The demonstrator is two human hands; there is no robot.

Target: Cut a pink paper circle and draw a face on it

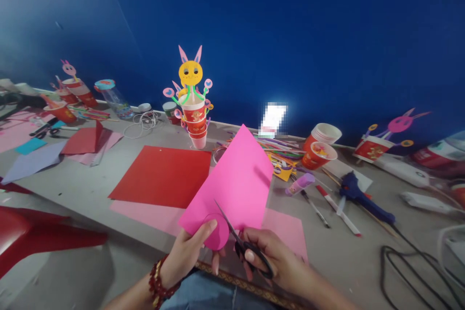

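A large sheet of bright pink paper [241, 179] is held up over the table's front edge. My left hand [196, 247] pinches its lower left corner, thumb on top, over a round shape [218, 233] outlined at that corner. Whether this circle is part of the sheet or a separate disc on it, I cannot tell. In my right hand [267, 252] is a pair of black-handled scissors [238, 238], fingers in the loops. Its blades point up and left along the circle's right side, at the sheet's lower edge. A beaded bracelet circles my left wrist.
Red paper [163, 174] and pale pink paper [286, 232] lie on the table. Behind stands a paper-cup figure [194, 111] with a yellow face. To the right are a glue stick [301, 184], markers, a blue glue gun [363, 198] with its cord, and cups [319, 155].
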